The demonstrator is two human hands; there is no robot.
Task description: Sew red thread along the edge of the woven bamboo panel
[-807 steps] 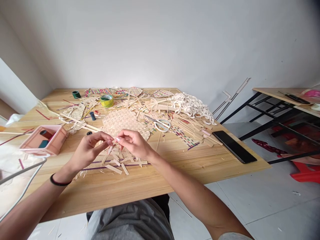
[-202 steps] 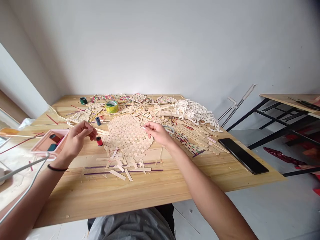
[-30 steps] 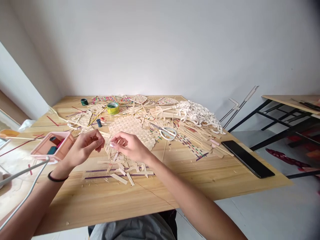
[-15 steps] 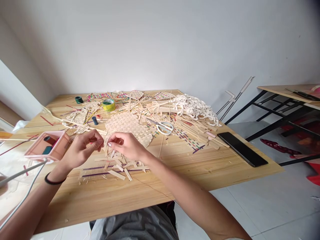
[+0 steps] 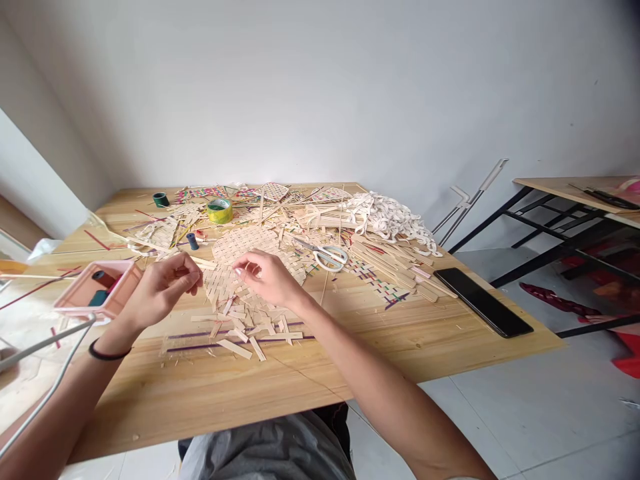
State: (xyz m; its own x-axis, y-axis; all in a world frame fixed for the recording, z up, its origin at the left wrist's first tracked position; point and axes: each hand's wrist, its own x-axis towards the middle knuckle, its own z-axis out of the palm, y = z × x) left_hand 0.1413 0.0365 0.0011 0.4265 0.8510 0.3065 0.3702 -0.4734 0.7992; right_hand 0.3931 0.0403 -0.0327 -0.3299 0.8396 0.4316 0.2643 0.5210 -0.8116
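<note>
My left hand [image 5: 167, 288] is closed in a pinch above the table, just right of the pink basket [image 5: 131, 287]; what its fingertips hold is too small to make out. To its right, my right hand [image 5: 267, 277] is also pinched, over the woven pale mat [image 5: 245, 243], and anything between its fingers is too fine to see. A gap separates the two hands. Short pale strips [image 5: 235, 348] lie scattered below them. White-handled scissors [image 5: 330, 257] rest right of the mat, and a small blue spool [image 5: 192, 241] stands behind my left hand.
Yellow tape [image 5: 219, 211] and a green spool [image 5: 161, 199] sit toward the back. White curled strips [image 5: 387, 217] are heaped at the back right, near flat wooden strips [image 5: 383, 263]. A black phone [image 5: 483, 302] lies by the right edge. A white cable [image 5: 50, 340] crosses at left.
My hands have moved apart: the right one went rightward and slightly up, the left one slightly left. The view has shifted a little.
</note>
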